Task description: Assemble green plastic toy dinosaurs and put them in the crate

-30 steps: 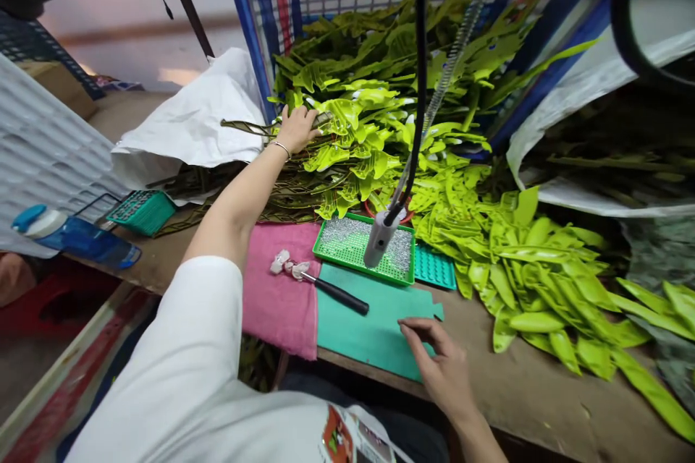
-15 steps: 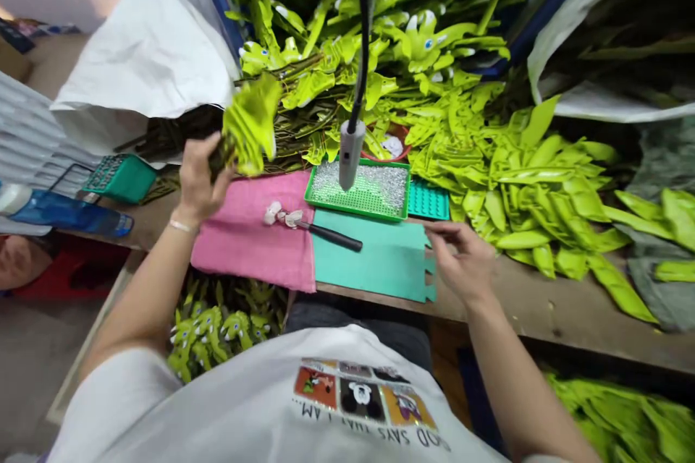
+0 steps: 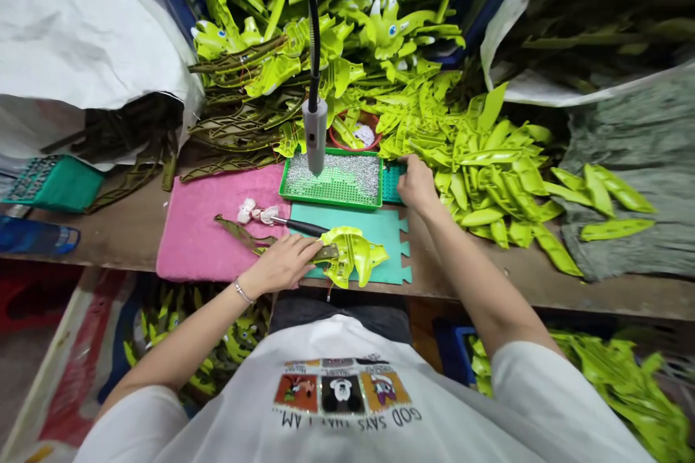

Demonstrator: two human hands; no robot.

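Observation:
My left hand (image 3: 287,260) is closed on the dark olive strip of a toy part, pressing it to the mats. A lime-green plastic toy shell (image 3: 352,253), hollow side up, is joined to the strip's right end. The shell lies over a teal foam mat (image 3: 394,224), and the strip's tail reaches left over a pink cloth (image 3: 187,231). My right hand (image 3: 418,184) is at a small teal tray (image 3: 392,181), fingers curled at its right edge; what is in them is hidden. A black-handled screwdriver (image 3: 304,226) with white wrapping lies behind the shell.
A green tray (image 3: 287,194) of small silvery screws stands behind the mat, under a hanging grey tool (image 3: 315,134). Lime-green pieces (image 3: 504,173) are heaped right and back. Left are olive strips (image 3: 233,134), a green box (image 3: 65,184) and a blue bottle (image 3: 38,235).
My left hand has brought the lime-green toy part from the back left down onto the mats. My right hand has moved from the mat's right edge back to the teal tray. The view has shifted.

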